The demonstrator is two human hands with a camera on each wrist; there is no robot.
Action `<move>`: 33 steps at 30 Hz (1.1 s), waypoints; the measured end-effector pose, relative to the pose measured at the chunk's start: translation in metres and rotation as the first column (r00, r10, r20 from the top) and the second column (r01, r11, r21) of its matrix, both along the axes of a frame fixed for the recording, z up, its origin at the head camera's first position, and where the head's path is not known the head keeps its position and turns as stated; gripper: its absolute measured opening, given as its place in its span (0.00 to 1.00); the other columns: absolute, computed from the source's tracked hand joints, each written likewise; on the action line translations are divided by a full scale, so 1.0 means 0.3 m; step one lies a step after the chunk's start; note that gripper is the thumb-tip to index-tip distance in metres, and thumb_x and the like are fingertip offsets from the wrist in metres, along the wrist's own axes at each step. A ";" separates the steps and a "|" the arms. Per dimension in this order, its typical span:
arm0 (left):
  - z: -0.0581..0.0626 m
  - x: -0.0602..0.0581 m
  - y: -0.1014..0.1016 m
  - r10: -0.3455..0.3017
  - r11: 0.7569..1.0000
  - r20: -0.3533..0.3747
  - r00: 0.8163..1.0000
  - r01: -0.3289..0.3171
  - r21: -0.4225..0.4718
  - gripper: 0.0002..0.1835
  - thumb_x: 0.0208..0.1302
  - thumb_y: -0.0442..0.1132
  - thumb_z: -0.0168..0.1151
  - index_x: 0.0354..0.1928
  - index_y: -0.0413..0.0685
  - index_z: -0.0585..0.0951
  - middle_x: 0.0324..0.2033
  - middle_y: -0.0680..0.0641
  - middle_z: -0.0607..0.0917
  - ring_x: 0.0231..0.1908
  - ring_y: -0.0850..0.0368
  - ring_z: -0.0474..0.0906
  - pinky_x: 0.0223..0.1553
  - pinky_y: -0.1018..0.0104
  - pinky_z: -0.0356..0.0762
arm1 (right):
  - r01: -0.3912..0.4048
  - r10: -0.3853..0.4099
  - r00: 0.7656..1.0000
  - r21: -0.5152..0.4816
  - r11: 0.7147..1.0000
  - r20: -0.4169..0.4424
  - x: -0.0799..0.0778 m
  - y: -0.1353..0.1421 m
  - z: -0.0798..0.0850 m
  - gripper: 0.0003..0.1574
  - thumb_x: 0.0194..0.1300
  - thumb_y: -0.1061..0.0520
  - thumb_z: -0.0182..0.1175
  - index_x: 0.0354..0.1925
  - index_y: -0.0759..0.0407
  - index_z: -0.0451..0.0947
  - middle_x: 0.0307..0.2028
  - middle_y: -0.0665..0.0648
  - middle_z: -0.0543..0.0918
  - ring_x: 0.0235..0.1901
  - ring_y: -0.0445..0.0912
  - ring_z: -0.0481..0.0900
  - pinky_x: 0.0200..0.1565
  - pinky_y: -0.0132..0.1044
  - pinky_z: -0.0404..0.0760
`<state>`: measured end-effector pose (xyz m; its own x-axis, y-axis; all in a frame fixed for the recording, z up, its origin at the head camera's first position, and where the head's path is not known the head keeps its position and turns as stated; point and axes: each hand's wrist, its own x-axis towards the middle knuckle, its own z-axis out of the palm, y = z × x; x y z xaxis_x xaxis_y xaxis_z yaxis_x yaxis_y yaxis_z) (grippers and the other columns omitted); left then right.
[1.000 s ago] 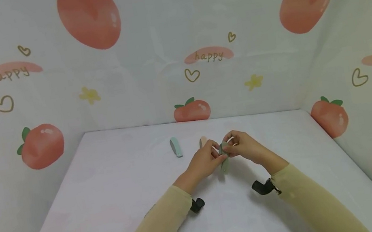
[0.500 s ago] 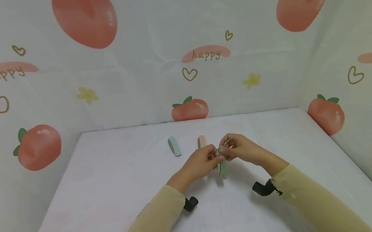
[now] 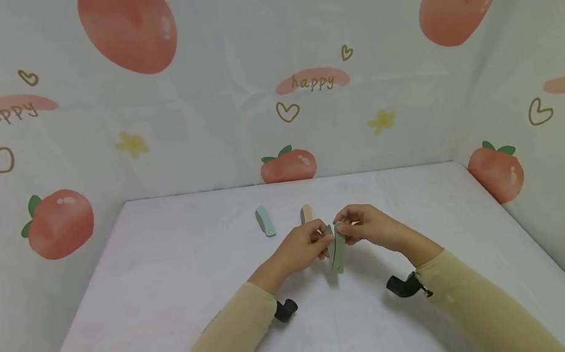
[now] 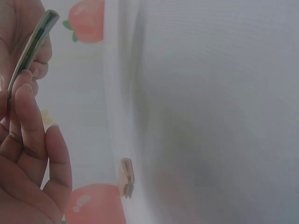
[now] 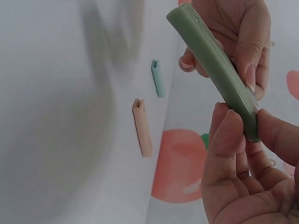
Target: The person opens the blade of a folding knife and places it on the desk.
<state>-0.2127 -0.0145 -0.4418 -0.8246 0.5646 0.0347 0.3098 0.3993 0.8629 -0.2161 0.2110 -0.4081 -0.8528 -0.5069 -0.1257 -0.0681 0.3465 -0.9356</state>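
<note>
A green folding knife [image 3: 340, 250] is held above the table between both hands, its pivot end toward the person. My right hand [image 3: 372, 225] pinches the free end of the green handle between thumb and fingers. The grey blade [image 3: 330, 239] is swung partly out of the handle, leaving a narrow V, and my left hand [image 3: 300, 246] pinches it. In the right wrist view the handle's back hides most of the blade. A peach folding knife [image 3: 307, 213] lies just beyond my left hand, and a mint one [image 3: 266, 221] lies farther left.
The white table [image 3: 172, 319] has its far edge against a cloth backdrop [image 3: 217, 87] printed with fruit and hearts. Black wrist cameras [image 3: 404, 286] jut inward from both forearms.
The blade and the green handle have spread apart into a narrow V. Both hands have shifted slightly toward the person, the left one also leftward. The peach and mint knives lie still.
</note>
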 end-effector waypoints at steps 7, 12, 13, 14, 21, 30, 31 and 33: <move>0.005 0.004 -0.010 0.009 1.000 -0.005 1.000 -0.009 -0.002 0.09 0.75 0.47 0.57 0.38 0.52 0.75 0.25 0.51 0.86 0.30 0.55 0.82 0.30 0.67 0.72 | -0.007 0.007 1.000 -0.006 1.000 -0.002 -0.001 0.004 0.002 0.16 0.74 0.58 0.59 0.53 0.69 0.74 0.40 0.61 0.79 0.42 0.51 0.84 0.47 0.44 0.83; 0.004 0.002 -0.026 0.029 1.000 -0.018 0.999 -0.029 0.008 0.09 0.75 0.46 0.57 0.38 0.52 0.74 0.27 0.46 0.87 0.31 0.52 0.82 0.30 0.67 0.70 | 0.000 0.000 1.000 -0.017 1.000 -0.008 -0.003 0.019 -0.003 0.16 0.74 0.60 0.58 0.52 0.71 0.73 0.40 0.61 0.79 0.41 0.51 0.84 0.48 0.44 0.83; 0.005 0.002 -0.029 0.034 0.999 -0.021 0.999 -0.034 0.013 0.09 0.75 0.46 0.57 0.38 0.52 0.74 0.27 0.45 0.87 0.31 0.53 0.82 0.30 0.67 0.70 | -0.001 0.001 1.000 -0.019 1.000 -0.010 -0.003 0.023 -0.002 0.16 0.74 0.60 0.58 0.52 0.72 0.72 0.41 0.62 0.79 0.41 0.50 0.84 0.48 0.44 0.83; 0.006 0.001 -0.033 0.040 0.999 -0.022 0.999 -0.039 0.019 0.08 0.75 0.46 0.57 0.38 0.52 0.74 0.27 0.45 0.87 0.30 0.55 0.81 0.30 0.67 0.71 | 0.000 0.000 1.000 -0.022 1.000 -0.009 -0.003 0.026 -0.003 0.16 0.74 0.61 0.58 0.52 0.72 0.72 0.41 0.62 0.80 0.41 0.50 0.84 0.48 0.43 0.83; 0.000 -0.005 -0.058 0.082 0.995 -0.025 0.996 -0.081 0.050 0.08 0.75 0.45 0.57 0.39 0.50 0.74 0.26 0.55 0.86 0.29 0.62 0.81 0.31 0.66 0.73 | 0.004 -0.004 1.000 -0.029 1.000 0.002 -0.002 0.049 -0.005 0.16 0.74 0.62 0.57 0.52 0.74 0.71 0.40 0.61 0.81 0.40 0.48 0.83 0.47 0.41 0.83; 0.004 -0.008 -0.085 0.113 0.985 0.003 0.994 -0.113 0.133 0.08 0.74 0.41 0.58 0.39 0.47 0.72 0.27 0.51 0.87 0.29 0.59 0.81 0.32 0.66 0.71 | 0.018 -0.016 1.000 -0.060 0.998 0.027 0.000 0.087 -0.020 0.16 0.73 0.61 0.59 0.51 0.73 0.71 0.39 0.62 0.81 0.38 0.46 0.83 0.47 0.38 0.82; 0.005 -0.010 -0.087 0.116 0.983 0.008 0.993 -0.116 0.145 0.08 0.74 0.41 0.58 0.38 0.46 0.72 0.27 0.51 0.87 0.29 0.59 0.81 0.32 0.66 0.71 | 0.018 -0.016 0.999 -0.065 0.998 0.030 0.000 0.091 -0.022 0.17 0.73 0.60 0.59 0.51 0.73 0.71 0.39 0.62 0.81 0.39 0.46 0.83 0.47 0.38 0.82; 0.007 -0.011 -0.092 0.124 0.978 0.019 0.992 -0.126 0.164 0.08 0.74 0.40 0.59 0.38 0.46 0.73 0.28 0.49 0.87 0.29 0.58 0.81 0.32 0.66 0.71 | 0.025 -0.022 0.999 -0.073 0.997 0.041 -0.001 0.097 -0.025 0.17 0.72 0.61 0.60 0.50 0.73 0.71 0.38 0.60 0.81 0.39 0.46 0.84 0.47 0.38 0.82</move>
